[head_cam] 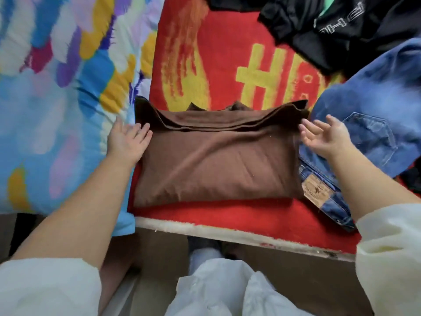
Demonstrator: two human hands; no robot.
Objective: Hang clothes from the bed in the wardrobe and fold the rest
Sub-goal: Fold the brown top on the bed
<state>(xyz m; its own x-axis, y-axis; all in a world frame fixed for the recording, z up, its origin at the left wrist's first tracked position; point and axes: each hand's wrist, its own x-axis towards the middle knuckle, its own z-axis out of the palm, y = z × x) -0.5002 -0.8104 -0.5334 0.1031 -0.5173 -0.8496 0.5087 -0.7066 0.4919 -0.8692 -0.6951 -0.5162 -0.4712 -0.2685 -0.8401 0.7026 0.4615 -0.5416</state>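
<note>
On the red blanket with yellow lettering (227, 65), dead centre, sits a folded brown cotton garment (211, 160), its stacked edges facing 12 o'clock. The left hand (127, 142) lies flat with fingers straight, touching the garment's 9 o'clock edge, while the right hand (325, 135) is spread out loose at the 3 o'clock corner, gripping nothing. Blue denim jeans with a tan patch (373, 126) are at 3 o'clock, a black printed top (341, 28) at 1, and a colourful patterned quilt (57, 87) over at 9.

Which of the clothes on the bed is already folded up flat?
The brown garment, lying folded between the left hand and right hand. The blue jeans and black clothes lie crumpled and loose.
</note>
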